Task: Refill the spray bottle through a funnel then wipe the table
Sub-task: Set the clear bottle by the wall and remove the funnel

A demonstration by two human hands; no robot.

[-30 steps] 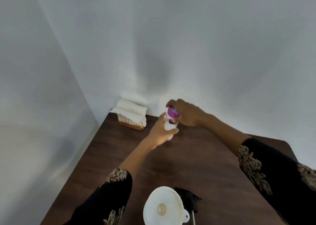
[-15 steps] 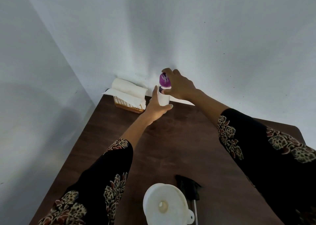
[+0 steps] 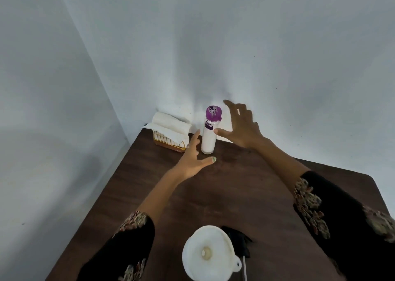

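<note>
At the far side of the table point(image 3: 245, 195), nothing is held: the left hand point(image 3: 193, 160) and the right hand point(image 3: 243, 128) are spread wide beside the upright bottle point(image 3: 209, 135), whose purple cap is closed. A white funnel point(image 3: 208, 254) is seen at the near edge, with a black spray head point(image 3: 239, 241) just beside it. A basket of napkins point(image 3: 170, 134) is placed in the corner.

Single head view looks forward and down over the table point(image 3: 245, 195) toward the wall corner
</note>
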